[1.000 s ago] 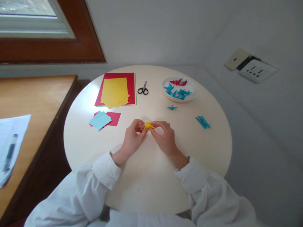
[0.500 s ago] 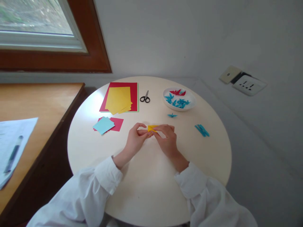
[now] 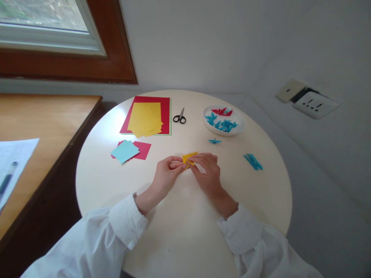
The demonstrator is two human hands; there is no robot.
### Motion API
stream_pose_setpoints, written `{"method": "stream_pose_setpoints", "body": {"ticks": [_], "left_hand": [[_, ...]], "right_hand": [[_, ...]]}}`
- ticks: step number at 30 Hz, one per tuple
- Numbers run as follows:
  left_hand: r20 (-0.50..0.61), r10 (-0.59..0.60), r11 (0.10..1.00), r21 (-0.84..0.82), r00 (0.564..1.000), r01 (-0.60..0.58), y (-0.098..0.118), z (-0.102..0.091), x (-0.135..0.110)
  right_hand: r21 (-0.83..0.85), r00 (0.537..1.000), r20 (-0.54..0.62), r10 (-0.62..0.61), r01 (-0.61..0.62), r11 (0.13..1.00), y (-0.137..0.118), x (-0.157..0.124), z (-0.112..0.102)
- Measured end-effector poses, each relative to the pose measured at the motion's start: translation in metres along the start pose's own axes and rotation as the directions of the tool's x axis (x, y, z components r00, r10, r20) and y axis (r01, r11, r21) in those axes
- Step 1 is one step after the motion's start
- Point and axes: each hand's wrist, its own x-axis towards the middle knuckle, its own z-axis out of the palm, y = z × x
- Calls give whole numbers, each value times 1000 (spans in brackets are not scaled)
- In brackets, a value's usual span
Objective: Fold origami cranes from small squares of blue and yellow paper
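Observation:
Between my two hands is a small folded piece of yellow paper (image 3: pixel 189 157), with creased flaps sticking out. My left hand (image 3: pixel 168 172) pinches its left edge between thumb and fingers. From the other side, my right hand (image 3: pixel 207 170) grips it, thumb and forefinger on a flap; the fingers partly cover the paper. Just beyond my hands, a blue paper crane (image 3: pixel 215 141) rests on the table. Behind it, a white dish (image 3: pixel 206 125) holds several blue paper cranes (image 3: pixel 227 126) and red paper cranes (image 3: pixel 222 112).
The round white table (image 3: pixel 179 239) bears black-handled scissors (image 3: pixel 179 117), yellow sheets (image 3: pixel 146 116) on a large red sheet (image 3: pixel 165 116), light-blue squares (image 3: pixel 125 151) over red ones (image 3: pixel 144 150), and blue paper strips (image 3: pixel 253 161). A wooden desk (image 3: pixel 58 116) stands left, with papers and a pen (image 3: pixel 8 177).
The yellow paper has been tilted, its right end now higher, and a flap stands out more between my fingers. Both hands keep hold of it. The whole view has shifted slightly.

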Motion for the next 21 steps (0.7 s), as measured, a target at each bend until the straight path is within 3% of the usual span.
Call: {"method": "stream_pose_setpoints", "body": {"ticks": [6,21], "left_hand": [[55,4,1000,-31,998,-2,2,-1,-2],[0,38,999,-29,999,-38,1,3,-5]], "right_hand": [[-1,999,24,-37,37,999,1,0,-3],[-82,984,59,-169,173,982,0,0,-4]]}}
